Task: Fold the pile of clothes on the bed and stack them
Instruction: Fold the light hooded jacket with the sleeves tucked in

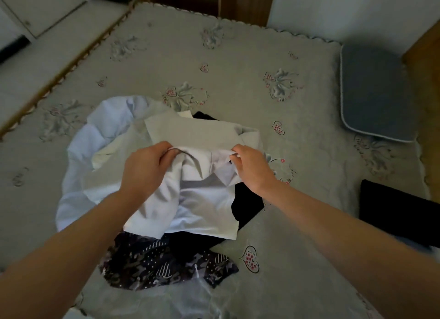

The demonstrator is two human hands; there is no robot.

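**Both hands on the white garment**

From the head camera I see my left hand (145, 166) and right hand (252, 166) each pinching the white garment (202, 199) over the pile on the bed (238, 56). It hides most of the black clothing (247, 202); a camouflage piece (162, 261) lies nearer me. A folded black item (400, 214) is cut off at right, with a grey cushion (373, 92) beyond it.

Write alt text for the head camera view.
Both hands, left hand and right hand, grip a white shirt above a clothes pile on a floral bedspread. A dark patterned garment lies nearest; a grey cushion sits far right.
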